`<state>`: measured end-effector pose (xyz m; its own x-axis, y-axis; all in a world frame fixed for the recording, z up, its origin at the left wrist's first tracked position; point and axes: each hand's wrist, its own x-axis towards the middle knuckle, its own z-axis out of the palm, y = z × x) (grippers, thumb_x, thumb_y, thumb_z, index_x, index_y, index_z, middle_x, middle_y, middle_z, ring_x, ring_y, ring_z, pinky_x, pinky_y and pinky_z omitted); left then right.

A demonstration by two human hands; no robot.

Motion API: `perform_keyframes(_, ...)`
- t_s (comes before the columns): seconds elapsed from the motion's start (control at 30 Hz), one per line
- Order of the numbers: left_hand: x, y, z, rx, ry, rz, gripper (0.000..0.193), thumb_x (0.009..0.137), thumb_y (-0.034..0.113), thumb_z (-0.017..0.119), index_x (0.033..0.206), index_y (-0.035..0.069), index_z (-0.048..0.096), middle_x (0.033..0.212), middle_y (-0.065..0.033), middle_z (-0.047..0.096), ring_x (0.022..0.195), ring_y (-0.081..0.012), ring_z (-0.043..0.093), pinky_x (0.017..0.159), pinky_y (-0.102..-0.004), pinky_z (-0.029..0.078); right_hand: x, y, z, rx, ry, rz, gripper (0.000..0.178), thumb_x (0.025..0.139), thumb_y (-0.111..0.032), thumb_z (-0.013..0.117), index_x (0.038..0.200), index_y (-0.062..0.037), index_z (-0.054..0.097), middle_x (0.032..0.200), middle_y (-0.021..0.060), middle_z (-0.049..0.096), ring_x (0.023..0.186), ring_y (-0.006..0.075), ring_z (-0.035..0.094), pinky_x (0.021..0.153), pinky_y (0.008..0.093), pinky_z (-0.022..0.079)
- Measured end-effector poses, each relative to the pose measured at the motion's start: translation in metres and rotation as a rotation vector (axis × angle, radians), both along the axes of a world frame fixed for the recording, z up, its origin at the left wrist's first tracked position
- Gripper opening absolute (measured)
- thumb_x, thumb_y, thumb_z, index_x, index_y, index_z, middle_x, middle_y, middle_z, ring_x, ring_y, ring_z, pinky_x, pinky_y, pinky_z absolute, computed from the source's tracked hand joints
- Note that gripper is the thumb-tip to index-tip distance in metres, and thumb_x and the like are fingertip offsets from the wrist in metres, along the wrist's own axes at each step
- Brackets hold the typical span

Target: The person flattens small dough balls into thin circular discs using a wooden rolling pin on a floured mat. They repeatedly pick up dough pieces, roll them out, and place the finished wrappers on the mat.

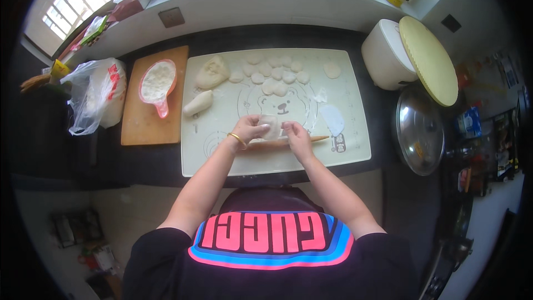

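Note:
A thin, pale dough wrapper is held up over the pastry mat. My left hand, with a gold bangle at the wrist, grips its left side between thumb and fingers. At its right edge, my right hand is closed in a pinch. Beneath both hands lies a wooden rolling pin, partly hidden by them. Several small dough discs are grouped at the far middle of the mat, and one flatter round rests apart on the right. A dough lump and a dough log sit at the left.
A white dough scraper lies on the mat's right side. To the left, a pink-rimmed scoop of flour stands on a wooden board beside a plastic bag. A white bin and a glass lid are at right.

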<state>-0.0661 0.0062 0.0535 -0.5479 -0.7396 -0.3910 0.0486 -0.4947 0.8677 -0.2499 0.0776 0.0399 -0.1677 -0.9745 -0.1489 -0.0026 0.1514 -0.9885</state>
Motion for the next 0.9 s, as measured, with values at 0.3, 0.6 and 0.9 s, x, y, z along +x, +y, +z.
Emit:
perform_keyframes(0.3,-0.013,0.012,-0.006,-0.206,-0.259,0.069,0.022,0.078,0.004,0.067,0.097,-0.005,0.064,0.087,-0.0075,0.067,0.080,-0.0138,0.062,0.068,-0.0268,0.052,0.005,-0.011,-0.010,0.226,-0.255,-0.091,0.013,0.083,-0.007,0.065,0.086,-0.0024,0.053,0.085,0.0056,0.062,0.075,0.0100,0.060,0.061,0.0226,0.050)
perform_keyframes(0.6,-0.006,-0.012,-0.022,-0.709,-0.998,0.055,0.024,0.078,0.020,0.065,0.091,0.000,0.064,0.086,-0.0170,0.065,0.084,-0.0312,0.062,0.074,-0.0393,0.049,-0.013,-0.007,-0.023,-0.351,0.921,0.213,0.037,0.066,-0.015,0.075,0.097,-0.0080,0.056,0.094,0.0101,0.057,0.092,0.0313,0.054,0.080,0.0408,0.043)
perform_keyframes(0.9,0.040,0.029,-0.023,-1.043,-1.178,-0.019,0.025,0.082,0.022,0.059,0.100,0.005,0.060,0.101,-0.0141,0.057,0.095,-0.0319,0.052,0.083,-0.0446,0.039,-0.016,0.003,-0.018,-0.519,1.077,0.312,0.042,0.064,-0.015,0.074,0.100,-0.0098,0.054,0.100,0.0078,0.054,0.095,0.0267,0.052,0.079,0.0396,0.039)
